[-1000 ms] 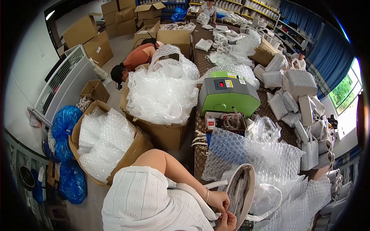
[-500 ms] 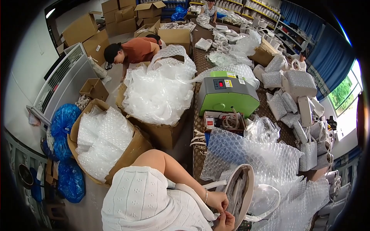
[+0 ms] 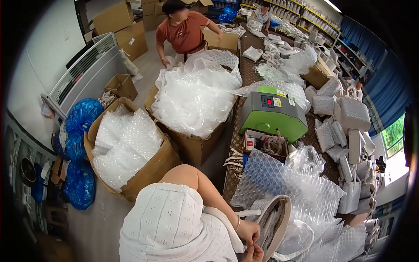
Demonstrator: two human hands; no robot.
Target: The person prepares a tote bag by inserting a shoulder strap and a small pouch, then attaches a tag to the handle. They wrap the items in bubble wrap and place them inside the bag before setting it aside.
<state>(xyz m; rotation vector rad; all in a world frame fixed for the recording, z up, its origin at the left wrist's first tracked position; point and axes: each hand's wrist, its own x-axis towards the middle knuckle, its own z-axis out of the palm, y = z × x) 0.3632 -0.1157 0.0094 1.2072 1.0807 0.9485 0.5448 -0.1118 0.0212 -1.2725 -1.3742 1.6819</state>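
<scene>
My left hand [image 3: 248, 231], with a bracelet at the wrist, is closed at the near side of an open white handbag [image 3: 284, 218]. Just below it, my right hand [image 3: 253, 253] is partly cut off by the bottom edge, its fingers pinched together close to the left fingertips. What the fingers hold is too small to make out. The bag leans with its mouth facing up, and clear wrapping shows inside. One white handle [image 3: 248, 213] sticks out beside my left wrist. Bubble wrap [image 3: 301, 185] lies around and beyond the bag.
A green and grey machine [image 3: 273, 114] stands on the table behind a small box of supplies [image 3: 261, 136]. Cartons of bubble wrap [image 3: 126, 148] [image 3: 194, 98] stand left. A person in a rust-coloured shirt [image 3: 181, 35] stands behind them. Wrapped bags [image 3: 349, 111] are piled right.
The view has shifted, so most things sit further right. The person in the rust-coloured shirt has straightened up from bending. My hands remain together at the bag.
</scene>
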